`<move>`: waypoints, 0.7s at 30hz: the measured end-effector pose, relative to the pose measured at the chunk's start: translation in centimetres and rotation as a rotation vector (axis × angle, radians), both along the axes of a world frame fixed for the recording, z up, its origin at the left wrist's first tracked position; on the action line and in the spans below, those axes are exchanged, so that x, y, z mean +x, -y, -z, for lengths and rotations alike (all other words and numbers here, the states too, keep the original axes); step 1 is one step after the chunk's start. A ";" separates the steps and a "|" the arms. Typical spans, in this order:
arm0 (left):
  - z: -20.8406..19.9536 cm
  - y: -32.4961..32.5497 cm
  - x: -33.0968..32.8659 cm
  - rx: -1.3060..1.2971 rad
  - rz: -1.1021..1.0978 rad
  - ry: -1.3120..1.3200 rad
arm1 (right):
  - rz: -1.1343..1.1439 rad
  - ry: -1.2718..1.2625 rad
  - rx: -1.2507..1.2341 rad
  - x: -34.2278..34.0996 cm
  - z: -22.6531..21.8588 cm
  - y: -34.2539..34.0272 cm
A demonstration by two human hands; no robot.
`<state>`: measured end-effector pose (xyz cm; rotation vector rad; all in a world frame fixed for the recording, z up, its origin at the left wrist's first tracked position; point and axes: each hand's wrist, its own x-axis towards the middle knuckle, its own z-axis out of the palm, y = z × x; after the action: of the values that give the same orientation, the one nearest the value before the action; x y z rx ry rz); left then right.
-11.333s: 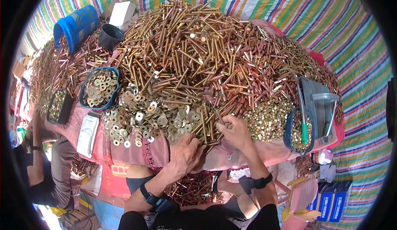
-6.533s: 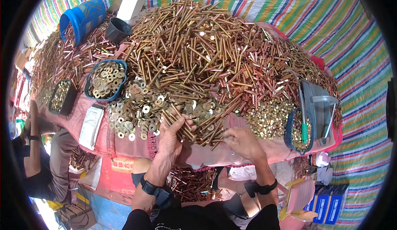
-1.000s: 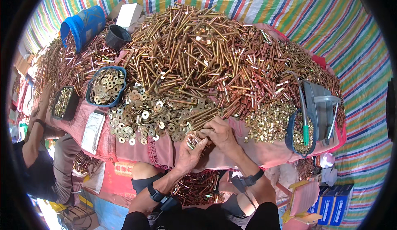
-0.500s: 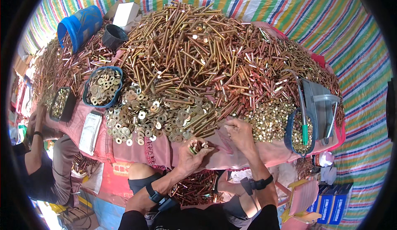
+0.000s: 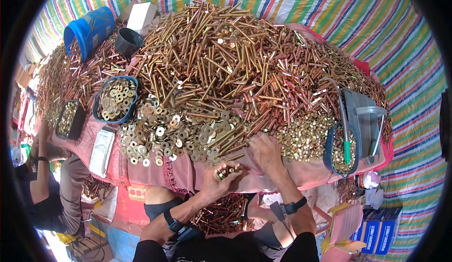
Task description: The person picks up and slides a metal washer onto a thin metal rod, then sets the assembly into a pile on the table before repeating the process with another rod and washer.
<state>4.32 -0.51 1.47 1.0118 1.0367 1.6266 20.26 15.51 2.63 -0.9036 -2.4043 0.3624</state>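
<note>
My left hand (image 5: 221, 179) is closed around a bundle of brass-coloured metal rods (image 5: 225, 170), their ends facing up at the table's front edge. My right hand (image 5: 266, 151) lies palm down at the front of the heap, between loose rods (image 5: 228, 139) and a pile of small nuts (image 5: 306, 137). Its fingers are bent in, and what they hold, if anything, is hidden. Left of the rods spreads a heap of flat washers (image 5: 160, 132). Behind everything rises a large mound of metal rods and tubes (image 5: 221, 54).
A blue tub of washers (image 5: 95, 106) sits at the left, a blue tub of nuts (image 5: 328, 156) at the right beside a grey scoop-like container (image 5: 362, 116). A blue bucket (image 5: 99, 28) lies tipped at the back. Another person's arm (image 5: 41, 177) is at the far left.
My right hand has shifted slightly left and turned palm down, its fingers reaching toward the loose rods. My left hand stays with its bundle, the rod ends now tilted differently.
</note>
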 end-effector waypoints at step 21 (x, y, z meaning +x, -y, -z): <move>1.8 -0.9 0.3 -0.086 -0.162 0.020 | 0.026 -0.253 -1.093 0.0 -6.0 5.1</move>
<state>4.64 0.36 -0.33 0.8721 1.1904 1.7032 20.30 10.36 8.65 -1.1945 -1.8509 1.7485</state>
